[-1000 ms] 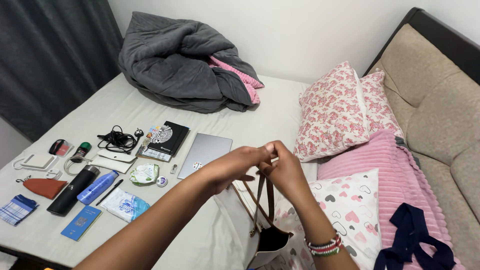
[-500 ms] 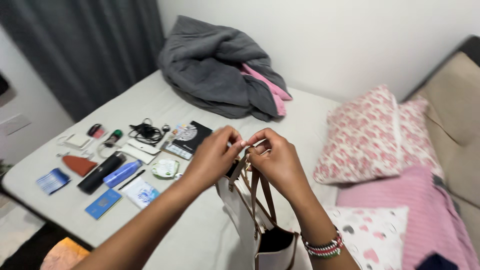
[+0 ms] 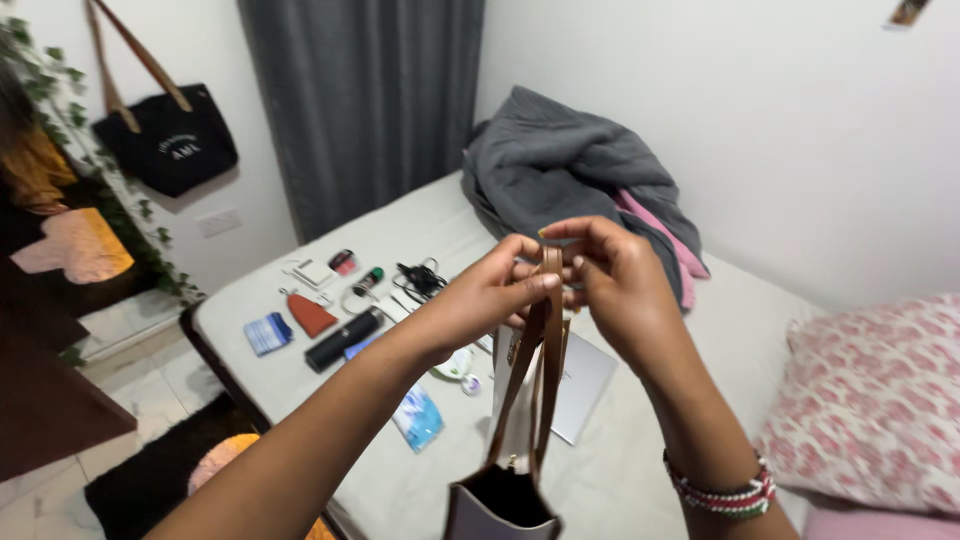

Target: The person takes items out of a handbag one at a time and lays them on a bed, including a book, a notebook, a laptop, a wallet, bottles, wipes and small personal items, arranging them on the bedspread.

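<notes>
Two hands meet above the bed (image 3: pixel 700 330) in the head view — the left hand (image 3: pixel 490 300) and the right hand (image 3: pixel 610 275) both pinch the tops of the brown straps (image 3: pixel 540 370), fingers (image 3: pixel 545 285) clenched around them. The straps run straight down from the fingertips to the bag (image 3: pixel 500 505), which hangs open-mouthed at the lower edge. Behind it a silver laptop (image 3: pixel 585 385) lies on the sheet, a black tube (image 3: pixel 343 340) further left.

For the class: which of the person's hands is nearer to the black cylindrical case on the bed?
Left. The left hand holds the brown straps on the side toward the black case; the right hand is beyond them.
</notes>
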